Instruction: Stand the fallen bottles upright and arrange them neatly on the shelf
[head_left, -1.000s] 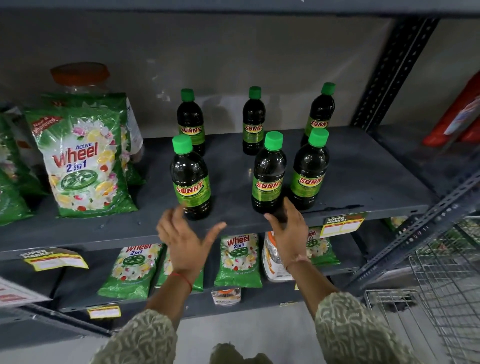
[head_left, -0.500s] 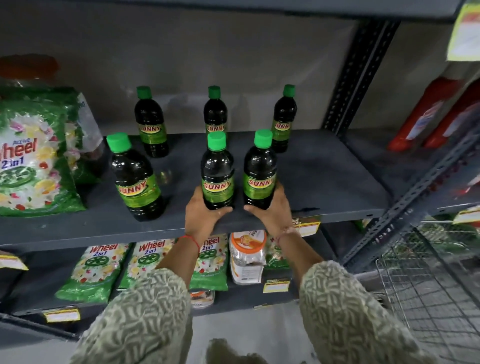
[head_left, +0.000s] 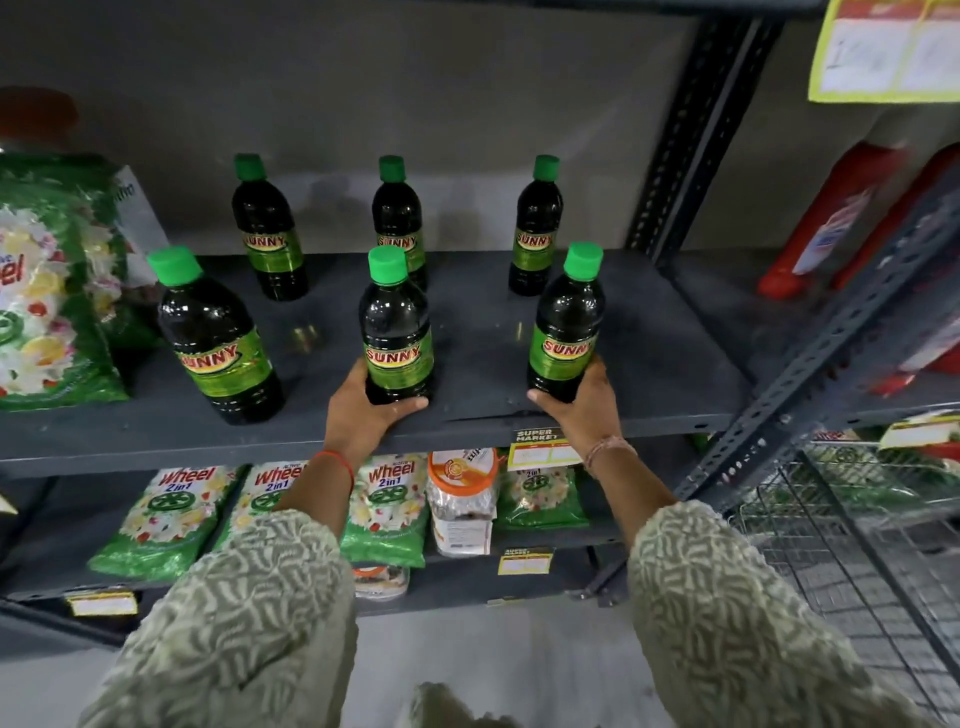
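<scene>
Six bottles upright on shelf. Left hand grips middle front bottle, right hand grips right front bottle, bases down, likely spacing them evenly into rows.

My left hand grips the middle front bottle, my right hand the right front bottle, both upright near the shelf front edge.

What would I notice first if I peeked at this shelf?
Six dark bottles with bright green caps stand upright on the grey shelf. Two hands hold the front middle bottle and front right bottle. A green Wheel packet leans at the left.
</scene>
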